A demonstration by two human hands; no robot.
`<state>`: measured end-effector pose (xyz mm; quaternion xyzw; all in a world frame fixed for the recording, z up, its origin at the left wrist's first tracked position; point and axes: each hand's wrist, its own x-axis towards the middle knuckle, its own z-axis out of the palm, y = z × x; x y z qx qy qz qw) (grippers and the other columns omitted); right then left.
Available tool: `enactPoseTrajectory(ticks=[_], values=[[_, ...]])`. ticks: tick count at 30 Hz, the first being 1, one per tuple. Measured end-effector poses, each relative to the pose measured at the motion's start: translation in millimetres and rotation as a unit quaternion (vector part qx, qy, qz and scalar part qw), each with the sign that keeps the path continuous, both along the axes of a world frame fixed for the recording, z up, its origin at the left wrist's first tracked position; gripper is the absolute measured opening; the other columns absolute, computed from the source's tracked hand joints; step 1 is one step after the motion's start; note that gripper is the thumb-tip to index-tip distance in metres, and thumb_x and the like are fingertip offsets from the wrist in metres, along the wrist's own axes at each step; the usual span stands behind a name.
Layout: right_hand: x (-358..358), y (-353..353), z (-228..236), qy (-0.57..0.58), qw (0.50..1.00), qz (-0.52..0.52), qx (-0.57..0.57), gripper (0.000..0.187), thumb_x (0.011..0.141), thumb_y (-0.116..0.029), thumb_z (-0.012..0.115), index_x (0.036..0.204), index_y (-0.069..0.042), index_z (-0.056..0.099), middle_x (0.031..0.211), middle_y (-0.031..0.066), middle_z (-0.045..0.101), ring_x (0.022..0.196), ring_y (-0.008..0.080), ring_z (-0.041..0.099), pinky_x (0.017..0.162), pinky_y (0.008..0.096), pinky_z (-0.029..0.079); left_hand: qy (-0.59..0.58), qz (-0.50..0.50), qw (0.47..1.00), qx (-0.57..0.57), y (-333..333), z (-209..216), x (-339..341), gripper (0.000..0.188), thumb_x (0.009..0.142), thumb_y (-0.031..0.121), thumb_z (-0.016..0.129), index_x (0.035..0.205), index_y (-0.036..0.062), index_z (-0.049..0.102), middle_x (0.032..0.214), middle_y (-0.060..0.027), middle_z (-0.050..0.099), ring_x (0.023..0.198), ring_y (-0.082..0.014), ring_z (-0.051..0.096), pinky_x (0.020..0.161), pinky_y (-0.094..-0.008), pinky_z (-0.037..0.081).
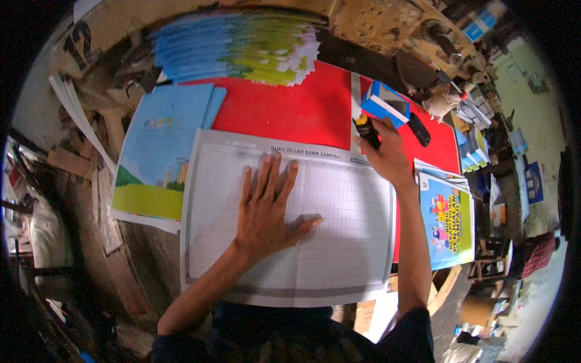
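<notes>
Left hand (266, 209) lies flat, fingers spread, on grid sheet (339, 242); right hand (387, 154) grips half-hidden cutter (366, 128)

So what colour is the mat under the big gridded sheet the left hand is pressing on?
Bright red. The flat mat shows best in the head view, above the white gridded paper sheet under the left hand.

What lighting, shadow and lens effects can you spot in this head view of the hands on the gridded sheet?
Head view: fisheye bends the gridded sheet edges; corners go black; the left hand casts a soft shadow beneath its thumb; the right hand is slightly blurred; bright daylight lower right.
</notes>
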<state>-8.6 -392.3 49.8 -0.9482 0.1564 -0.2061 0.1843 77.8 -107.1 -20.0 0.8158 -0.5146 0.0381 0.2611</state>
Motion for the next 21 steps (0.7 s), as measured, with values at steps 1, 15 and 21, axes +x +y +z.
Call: enactPoseTrajectory(ticks=[1,15,21], values=[[-9.8,20.2,10.5,-0.022,0.997,0.04,0.067,0.047,0.086,-0.012,0.079,0.13,-0.003,0.064,0.099,0.02,0.066,0.096,0.0382,0.066,0.089,0.0456,0.053,0.011,0.02,0.999,-0.03,0.2,0.8,-1.2,0.112,0.077,0.071,0.077,0.162,0.011,0.035,0.169,-0.0245,0.025,0.159,-0.0422,0.018,0.126,-0.0636,0.011],[-26.2,86.1,-16.0,0.08,0.981,0.143,0.105,0.044,0.083,-0.014,0.085,0.124,-0.005,0.071,0.111,0.0113,0.071,0.099,0.0298,0.073,0.088,0.0374,0.06,0.079,0.035,0.996,-0.031,0.5,-3.5,-3.1,0.121,0.073,0.076,0.074,0.161,0.0045,0.032,0.169,-0.0221,0.026,0.159,-0.0399,0.019,0.127,-0.0636,0.011],[-16.5,84.7,-13.5,0.079,0.977,0.185,0.063,0.042,0.077,-0.003,0.085,0.118,-0.006,0.073,0.11,0.0105,0.072,0.096,0.0281,0.073,0.083,0.0363,0.062,0.105,0.034,0.994,-0.028,4.0,4.9,-0.6,0.123,0.072,0.072,0.077,0.162,0.0036,0.029,0.169,-0.0213,0.027,0.159,-0.0394,0.019,0.127,-0.0625,0.009]])
